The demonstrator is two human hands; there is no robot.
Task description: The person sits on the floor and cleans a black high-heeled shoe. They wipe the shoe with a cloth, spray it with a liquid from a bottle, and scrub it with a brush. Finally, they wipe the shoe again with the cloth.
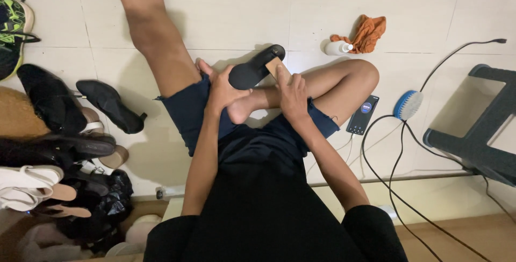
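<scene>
Hands meet over the lap: the left hand (221, 89) grips a black shoe (256, 68) by its heel end, the right hand (292, 91) presses a tan block (277, 66) against it, fingers flat. Bare foot (240, 109) lies just below. Beyond the knee sit a bottle (337, 48) and orange rag (367, 33) (touching); phone (363, 114), brush (408, 104) and cables (392, 160) lie right, more shoes (64, 133) left.

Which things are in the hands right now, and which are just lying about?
In hand:
- black sandal, held by left hand
- tan block pressed to it by right hand

Lying about:
- orange cloth
- white bottle
- blue brush
- phone
- shoe pile
- black cables
</scene>
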